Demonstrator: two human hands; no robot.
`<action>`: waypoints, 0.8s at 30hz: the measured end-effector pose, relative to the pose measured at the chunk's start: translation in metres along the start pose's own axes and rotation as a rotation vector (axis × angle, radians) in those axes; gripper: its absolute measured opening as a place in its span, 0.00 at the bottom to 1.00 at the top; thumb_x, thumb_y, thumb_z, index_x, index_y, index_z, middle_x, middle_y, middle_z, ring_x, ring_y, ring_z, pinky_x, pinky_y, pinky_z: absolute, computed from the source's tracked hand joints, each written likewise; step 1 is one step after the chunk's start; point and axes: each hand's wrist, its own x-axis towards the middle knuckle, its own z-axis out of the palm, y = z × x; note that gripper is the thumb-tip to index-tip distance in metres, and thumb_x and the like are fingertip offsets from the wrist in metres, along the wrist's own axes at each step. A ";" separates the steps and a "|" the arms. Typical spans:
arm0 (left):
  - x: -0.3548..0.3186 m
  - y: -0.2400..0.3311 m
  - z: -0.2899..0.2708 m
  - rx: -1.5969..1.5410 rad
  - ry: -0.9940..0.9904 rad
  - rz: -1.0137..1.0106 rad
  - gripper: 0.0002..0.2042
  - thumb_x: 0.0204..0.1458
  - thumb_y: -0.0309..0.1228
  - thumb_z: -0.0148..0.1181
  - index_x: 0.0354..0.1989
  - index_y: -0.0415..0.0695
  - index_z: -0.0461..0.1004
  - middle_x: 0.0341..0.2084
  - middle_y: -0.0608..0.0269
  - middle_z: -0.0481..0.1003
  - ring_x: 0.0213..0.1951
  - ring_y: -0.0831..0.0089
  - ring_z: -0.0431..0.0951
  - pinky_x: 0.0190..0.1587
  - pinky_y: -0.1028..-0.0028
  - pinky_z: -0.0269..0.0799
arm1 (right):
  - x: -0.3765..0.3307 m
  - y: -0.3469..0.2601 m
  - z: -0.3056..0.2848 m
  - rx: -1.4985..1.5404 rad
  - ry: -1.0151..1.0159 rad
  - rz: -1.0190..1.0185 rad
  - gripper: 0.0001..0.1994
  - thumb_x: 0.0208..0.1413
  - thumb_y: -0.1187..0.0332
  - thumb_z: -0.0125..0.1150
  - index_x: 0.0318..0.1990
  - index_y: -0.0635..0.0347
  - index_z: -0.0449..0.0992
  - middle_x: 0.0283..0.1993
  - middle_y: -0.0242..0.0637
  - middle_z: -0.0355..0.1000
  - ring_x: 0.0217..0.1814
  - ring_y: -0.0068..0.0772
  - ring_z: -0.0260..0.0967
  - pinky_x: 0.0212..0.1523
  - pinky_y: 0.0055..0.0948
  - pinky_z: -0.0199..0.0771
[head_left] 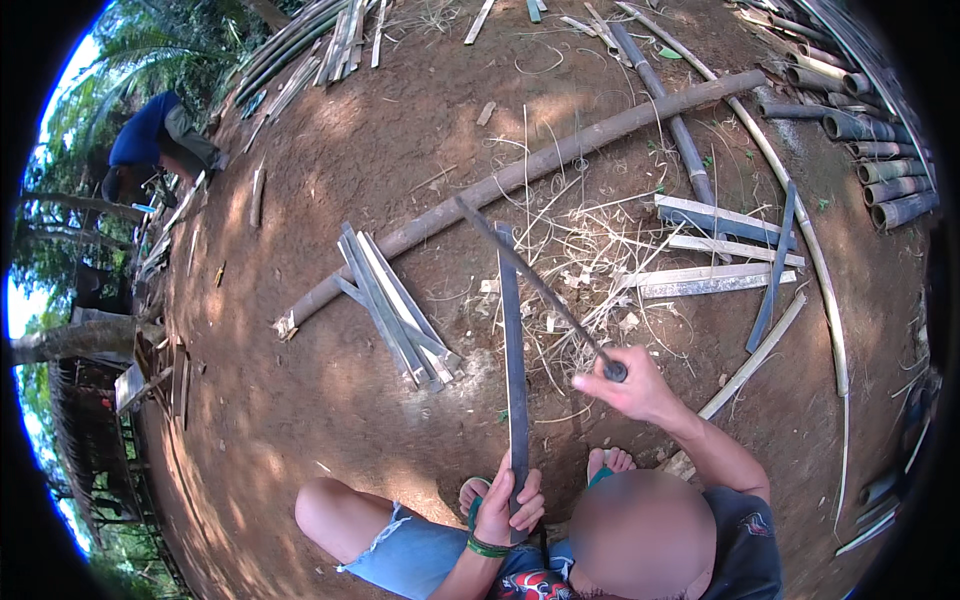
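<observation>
1. Head view. A person sits low on bare reddish-brown earth (330, 420), packed and dusty, dappled with sun. Bare knee, frayed pale-blue denim shorts, sandalled feet.
2. Left hand (508, 505), green band at the wrist, is wrapped tightly round the near end of a long bamboo slat (514, 370). The slat is flat, narrow and dark grey-green, and runs straight away from the person, its far end close to the long pole.
3. Right hand (628, 385) is clenched on the round dark handle of a long blade (530, 280). The blade is thin, dark and straight; it slants up-left from the hand and crosses over the slat's upper part. Whether edge touches slat cannot be told.
4. Long pole (520, 175): a round, grey-brown bamboo stem, lying diagonally beyond the slat, its left end ragged.
5. Just this side of the pole, left of the slat: a pile of split slats (395, 305), flat, grey and pale, fanned loosely.
6. Right of the slat, under the blade: dry shavings (580, 260), thin straw-coloured curls and fibres.
7. Further right of the pole's middle: pale split boards (715, 275), and at the far right edge, stacked hollow culms (880, 160), with open round ends.
8. Far left beyond the pole: another person (150, 140) in a blue top, bent over.
</observation>
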 end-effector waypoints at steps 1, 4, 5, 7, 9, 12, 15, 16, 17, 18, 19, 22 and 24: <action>0.006 0.000 -0.007 -0.031 -0.017 0.001 0.19 0.70 0.46 0.43 0.67 0.62 0.55 0.29 0.68 0.61 0.14 0.84 0.59 0.16 0.83 0.57 | -0.026 0.000 0.012 0.046 -0.130 0.035 0.19 0.52 0.62 0.76 0.19 0.56 0.70 0.14 0.18 0.57 0.18 0.09 0.52 0.19 0.23 0.47; 0.016 0.000 -0.014 -0.027 0.017 0.016 0.17 0.70 0.45 0.41 0.65 0.62 0.56 0.34 0.66 0.63 0.17 0.82 0.62 0.19 0.82 0.59 | -0.073 0.014 0.029 0.121 -0.462 0.149 0.20 0.48 0.61 0.79 0.19 0.56 0.70 0.16 0.19 0.58 0.21 0.11 0.54 0.20 0.24 0.51; 0.017 0.001 -0.015 -0.012 0.044 0.021 0.17 0.71 0.45 0.40 0.65 0.62 0.56 0.35 0.66 0.64 0.19 0.82 0.63 0.20 0.81 0.60 | -0.082 0.018 0.033 0.147 -0.536 0.279 0.20 0.47 0.61 0.79 0.19 0.56 0.69 0.17 0.19 0.59 0.21 0.12 0.54 0.21 0.24 0.52; 0.021 0.002 -0.011 0.073 0.091 0.069 0.17 0.71 0.45 0.40 0.65 0.61 0.56 0.38 0.65 0.65 0.20 0.80 0.64 0.22 0.80 0.61 | -0.093 0.040 0.036 0.129 -0.460 0.302 0.26 0.45 0.49 0.79 0.20 0.57 0.69 0.15 0.23 0.62 0.20 0.13 0.59 0.20 0.24 0.59; 0.025 0.007 -0.005 0.165 0.127 0.119 0.17 0.71 0.44 0.40 0.65 0.59 0.56 0.40 0.65 0.66 0.22 0.79 0.65 0.23 0.79 0.63 | -0.099 0.057 0.038 0.076 -0.352 0.246 0.25 0.46 0.50 0.79 0.19 0.58 0.69 0.15 0.25 0.63 0.20 0.13 0.61 0.21 0.25 0.60; 0.024 0.013 0.003 0.317 0.201 0.180 0.18 0.71 0.42 0.41 0.66 0.55 0.56 0.40 0.65 0.67 0.23 0.77 0.67 0.24 0.78 0.65 | -0.102 0.048 0.031 0.094 -0.307 0.210 0.23 0.49 0.56 0.77 0.19 0.60 0.69 0.15 0.25 0.63 0.21 0.12 0.59 0.21 0.25 0.60; 0.031 0.015 0.001 0.479 0.271 0.213 0.19 0.71 0.40 0.42 0.67 0.50 0.56 0.37 0.65 0.69 0.22 0.78 0.68 0.22 0.78 0.66 | -0.100 0.012 0.016 0.225 -0.213 0.151 0.24 0.58 0.52 0.68 0.21 0.61 0.69 0.17 0.26 0.65 0.22 0.14 0.61 0.21 0.25 0.59; 0.031 0.016 -0.002 0.529 0.288 0.224 0.19 0.71 0.39 0.42 0.67 0.48 0.56 0.35 0.66 0.70 0.21 0.78 0.69 0.22 0.78 0.66 | -0.097 -0.002 0.010 0.331 -0.183 0.101 0.25 0.60 0.50 0.65 0.21 0.61 0.69 0.18 0.26 0.66 0.22 0.14 0.61 0.21 0.25 0.59; 0.033 0.018 -0.001 0.584 0.302 0.230 0.20 0.71 0.38 0.42 0.67 0.47 0.56 0.34 0.66 0.70 0.21 0.78 0.69 0.21 0.78 0.66 | -0.094 -0.010 0.006 0.439 -0.146 0.051 0.26 0.62 0.48 0.62 0.22 0.62 0.70 0.18 0.27 0.66 0.23 0.15 0.62 0.21 0.25 0.59; 0.038 0.018 0.008 0.588 0.331 0.260 0.19 0.71 0.37 0.42 0.66 0.45 0.56 0.32 0.67 0.70 0.18 0.79 0.69 0.18 0.78 0.66 | -0.089 -0.012 0.001 0.491 -0.145 0.024 0.26 0.63 0.47 0.59 0.23 0.63 0.71 0.19 0.27 0.67 0.23 0.16 0.63 0.22 0.25 0.59; 0.039 0.019 0.013 0.601 0.340 0.268 0.19 0.71 0.37 0.42 0.67 0.45 0.56 0.32 0.67 0.70 0.18 0.78 0.69 0.18 0.78 0.66 | -0.086 -0.013 -0.003 0.543 -0.144 -0.004 0.28 0.65 0.45 0.56 0.24 0.63 0.72 0.20 0.28 0.68 0.23 0.18 0.63 0.22 0.25 0.59; 0.051 0.023 0.030 0.609 0.321 0.307 0.17 0.71 0.37 0.40 0.65 0.46 0.58 0.31 0.66 0.70 0.18 0.78 0.70 0.18 0.77 0.68 | -0.062 -0.007 0.004 0.234 0.027 -0.037 0.25 0.61 0.49 0.63 0.23 0.63 0.72 0.16 0.28 0.66 0.18 0.21 0.61 0.20 0.27 0.58; 0.061 0.025 0.046 0.566 0.289 0.292 0.16 0.72 0.37 0.39 0.63 0.46 0.59 0.30 0.66 0.69 0.18 0.77 0.70 0.18 0.77 0.68 | -0.045 0.000 0.009 -0.003 0.093 -0.091 0.24 0.58 0.51 0.66 0.22 0.62 0.72 0.14 0.32 0.65 0.16 0.24 0.61 0.20 0.29 0.60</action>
